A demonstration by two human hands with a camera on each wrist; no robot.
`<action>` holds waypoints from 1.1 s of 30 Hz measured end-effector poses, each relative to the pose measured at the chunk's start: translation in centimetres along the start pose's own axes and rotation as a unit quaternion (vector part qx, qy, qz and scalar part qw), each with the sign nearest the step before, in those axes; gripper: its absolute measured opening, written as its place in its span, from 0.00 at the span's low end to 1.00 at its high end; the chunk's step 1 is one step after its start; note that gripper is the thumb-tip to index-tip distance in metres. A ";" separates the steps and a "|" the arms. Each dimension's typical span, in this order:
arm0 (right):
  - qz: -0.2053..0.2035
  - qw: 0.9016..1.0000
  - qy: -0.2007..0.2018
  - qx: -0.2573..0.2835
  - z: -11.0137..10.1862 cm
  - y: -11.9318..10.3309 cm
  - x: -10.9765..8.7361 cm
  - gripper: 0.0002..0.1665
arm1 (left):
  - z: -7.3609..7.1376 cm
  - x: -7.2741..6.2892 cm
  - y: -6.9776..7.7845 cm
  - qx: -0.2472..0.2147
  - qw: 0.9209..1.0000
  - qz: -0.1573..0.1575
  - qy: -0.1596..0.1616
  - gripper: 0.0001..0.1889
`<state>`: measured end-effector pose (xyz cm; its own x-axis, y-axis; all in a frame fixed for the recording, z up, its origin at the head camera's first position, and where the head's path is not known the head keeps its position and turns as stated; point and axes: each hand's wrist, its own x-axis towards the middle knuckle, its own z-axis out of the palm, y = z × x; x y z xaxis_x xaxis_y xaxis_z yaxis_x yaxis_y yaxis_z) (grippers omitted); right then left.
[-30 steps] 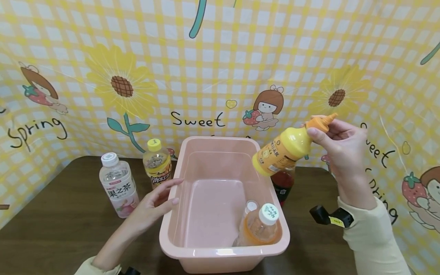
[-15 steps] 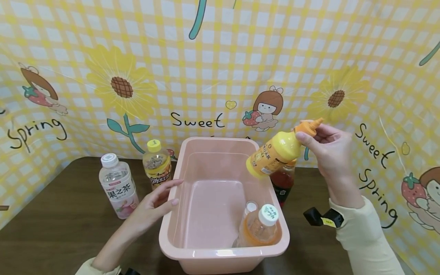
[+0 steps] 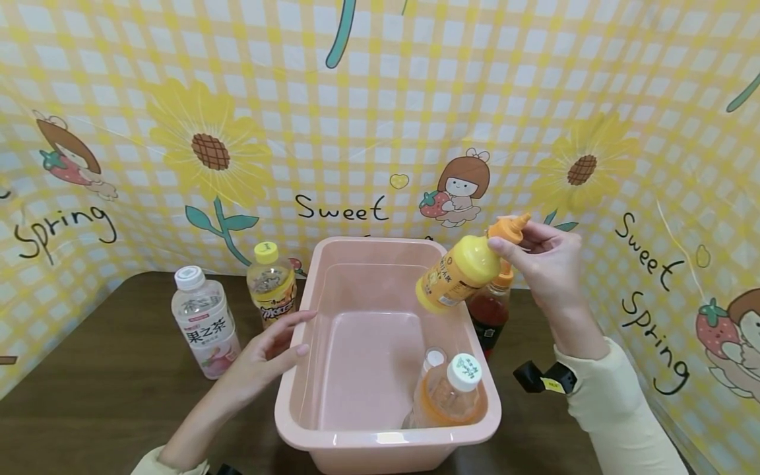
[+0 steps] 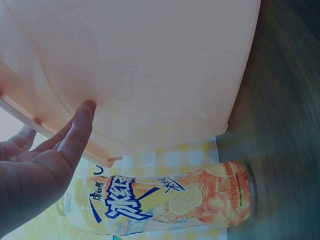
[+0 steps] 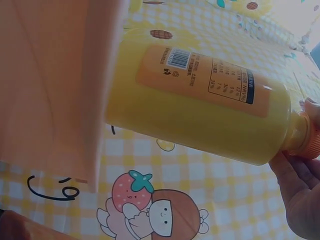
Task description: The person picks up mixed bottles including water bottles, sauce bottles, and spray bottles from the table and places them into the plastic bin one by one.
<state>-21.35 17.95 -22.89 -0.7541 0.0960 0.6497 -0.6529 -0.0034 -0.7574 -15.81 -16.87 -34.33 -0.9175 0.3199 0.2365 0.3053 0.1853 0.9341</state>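
My right hand [image 3: 549, 257] pinches a yellow bottle [image 3: 457, 274] by its orange pointed cap [image 3: 507, 229]. The bottle hangs tilted over the right wall of a pink plastic tub [image 3: 386, 437], its base inside the rim. In the right wrist view the yellow bottle [image 5: 205, 100] shows its barcode side. Fairly straight fingers of my left hand [image 3: 261, 359] rest on the tub's left rim. From the left wrist, some fingers [image 4: 82, 122] touch the outer wall below that rim. Inside the tub's near right corner stands a white-capped bottle [image 3: 457, 396], partly hiding another bottle's white cap [image 3: 435, 357].
Left of the tub stand a pink-labelled bottle [image 3: 208, 323] and a yellow-capped iced tea bottle [image 3: 272, 284]. A dark red bottle with an orange cap [image 3: 489, 313] stands behind the tub's right side. Checked cloth [image 3: 356, 132] backs the dark wooden table [image 3: 89, 369].
My right hand has moved left and slightly down, bringing the yellow bottle from beside the right rim to over the tub's inside. The left hand and standing bottles stay put.
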 end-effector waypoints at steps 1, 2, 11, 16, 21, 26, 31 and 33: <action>0.004 1.000 0.000 -0.005 0.0 0.1 0.0 0.16 | 0.0 0.0 0.0 -0.001 1.000 -0.002 0.001 0.22; 0.006 1.000 -0.002 -0.008 0.1 0.2 -0.1 0.16 | 0.0 0.0 0.0 -0.002 1.000 -0.002 0.001 0.22; 0.003 0.998 -0.021 -0.064 0.3 1.2 -0.4 0.13 | 0.0 0.0 -0.1 -0.004 1.000 0.007 0.001 0.22; 0.002 0.996 -0.035 -0.081 0.6 1.8 -0.5 0.16 | 0.0 0.0 -0.1 -0.006 1.000 0.008 0.002 0.22; -0.006 0.994 -0.057 -0.094 0.8 2.3 -0.7 0.16 | 0.1 -0.1 -0.1 -0.008 1.000 0.005 0.004 0.22; -0.005 0.992 -0.073 -0.102 1.0 2.9 -0.8 0.17 | 0.1 0.0 -0.1 -0.005 1.000 0.000 0.005 0.22; -0.003 0.990 -0.092 -0.104 1.1 3.4 -1.0 0.17 | 0.1 -0.1 0.0 -0.007 1.000 -0.004 0.005 0.22; -0.004 0.989 -0.100 -0.112 1.1 3.6 -1.1 0.17 | 0.1 -0.1 0.0 -0.009 1.000 -0.004 0.004 0.22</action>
<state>-22.95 16.69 -26.26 -0.7623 -0.1033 0.6389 -0.6441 0.2183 -0.7332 -15.71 -16.85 -34.36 -0.9218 0.3107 0.2317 0.2940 0.1710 0.9404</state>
